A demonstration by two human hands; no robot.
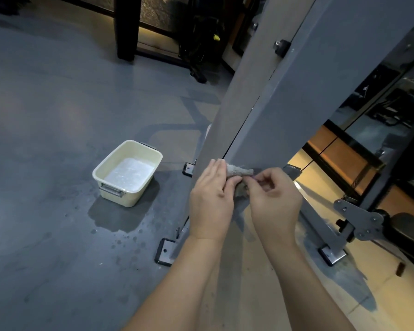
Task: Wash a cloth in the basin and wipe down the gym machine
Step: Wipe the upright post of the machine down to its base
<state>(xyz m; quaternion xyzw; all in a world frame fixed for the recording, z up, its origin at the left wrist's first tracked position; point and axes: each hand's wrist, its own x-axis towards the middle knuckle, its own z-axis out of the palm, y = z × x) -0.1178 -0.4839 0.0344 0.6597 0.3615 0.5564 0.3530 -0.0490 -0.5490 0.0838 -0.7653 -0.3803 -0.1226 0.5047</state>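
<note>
A small grey cloth [240, 171] is bunched between both hands, low against the grey upright frame of the gym machine [296, 96]. My left hand [212, 199] holds the cloth's left end between thumb and fingers. My right hand [275, 199] pinches its right edge with curled fingers. A cream plastic basin [101, 173] with soapy water stands on the floor to the left, apart from both hands.
Water is spilled and splashed on the grey floor around the basin [115, 218]. The machine's bolted feet [165, 252] and a hinged metal bracket [359, 218] sit low near my arms. Dark equipment [201, 44] stands at the back.
</note>
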